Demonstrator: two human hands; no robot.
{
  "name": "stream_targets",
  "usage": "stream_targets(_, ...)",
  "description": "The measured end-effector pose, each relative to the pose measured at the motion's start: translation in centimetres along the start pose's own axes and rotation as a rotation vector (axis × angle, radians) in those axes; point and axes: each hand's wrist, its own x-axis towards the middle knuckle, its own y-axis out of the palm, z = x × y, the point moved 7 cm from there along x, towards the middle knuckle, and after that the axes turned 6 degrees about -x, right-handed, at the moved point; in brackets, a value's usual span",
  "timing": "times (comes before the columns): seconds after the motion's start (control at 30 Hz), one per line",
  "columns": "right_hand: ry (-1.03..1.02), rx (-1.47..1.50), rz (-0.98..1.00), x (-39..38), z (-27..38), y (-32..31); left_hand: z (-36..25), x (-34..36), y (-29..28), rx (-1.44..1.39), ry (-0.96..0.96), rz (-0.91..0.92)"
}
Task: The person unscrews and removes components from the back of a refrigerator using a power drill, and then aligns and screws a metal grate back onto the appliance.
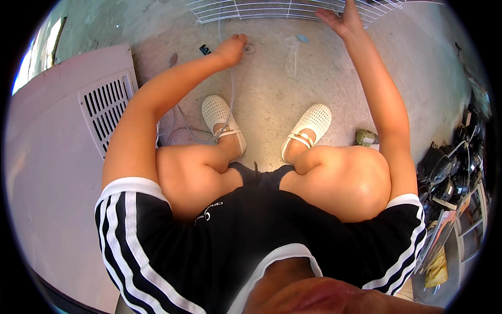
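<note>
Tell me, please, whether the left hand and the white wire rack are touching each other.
Apart. The head view shows it: a strip of floor is visible between the left hand and the near edge of the white wire rack.

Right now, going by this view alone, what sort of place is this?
Possibly a workshop or storage area, though I can't tell which: there is a bare, concrete-looking floor, a large pale casing with a slotted vent, and a heap of dark items at the right.
</note>
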Motion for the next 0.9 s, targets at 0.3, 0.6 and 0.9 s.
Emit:
stream_targets(0.3, 0.094, 0.012, 0.155, 3.5, -1.9, -3.1, -1.8, 1.2, 0.0, -0.218, 0.112, -0.011)
stream_targets(0.6, -0.155, -0.247, -0.042, -8.4, 2.4, -13.5, -1.4, 2.5, -0.1, -0.251, 0.101, -0.062)
stream_targets(0.9, -0.035, -0.792, -0.909, -24.8, -8.1, -44.8, -0.6, 3.8, 0.3, -0.173, 0.13, 0.045)
